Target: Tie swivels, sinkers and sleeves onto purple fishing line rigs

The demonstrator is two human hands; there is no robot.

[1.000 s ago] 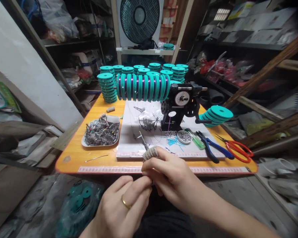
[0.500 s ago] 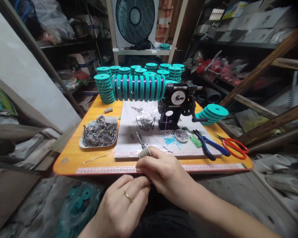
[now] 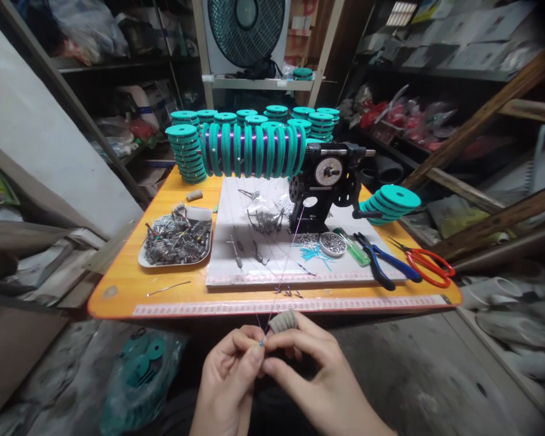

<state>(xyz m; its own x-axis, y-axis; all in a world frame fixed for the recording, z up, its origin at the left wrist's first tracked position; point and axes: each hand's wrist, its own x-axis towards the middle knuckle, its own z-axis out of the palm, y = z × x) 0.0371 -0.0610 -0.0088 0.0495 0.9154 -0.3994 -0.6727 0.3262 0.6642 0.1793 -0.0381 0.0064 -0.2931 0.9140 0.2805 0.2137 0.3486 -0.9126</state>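
Observation:
In front of the table edge, my left hand [image 3: 231, 369] pinches a small blue piece [image 3: 261, 343] between thumb and forefinger. My right hand [image 3: 311, 360] meets it there, fingers curled in, at the thin line [image 3: 279, 284] that runs down from the winder to my fingertips. A ribbed beige wrap [image 3: 283, 321] covers one right finger. Beyond the hands is the black hand-cranked winder [image 3: 320, 181], with a row of teal spools [image 3: 254, 151] carrying purple line on its shaft. Exactly how the line passes through my fingers is hidden.
A white tray [image 3: 200, 260] of spring-like weights stands left. On the white board [image 3: 222, 275] lie a swivel-like metal piece [image 3: 235, 251], blue slivers [image 3: 315, 253] and a dish of metal beads [image 3: 333, 244]. Blue pliers [image 3: 390, 266] and orange scissors [image 3: 429, 266] lie right. Spool stacks [image 3: 185, 151] stand behind.
Both hands have drawn back toward me, and the left has turned to show its thumb and the blue piece. The metal piece near my right hand now lies on the board.

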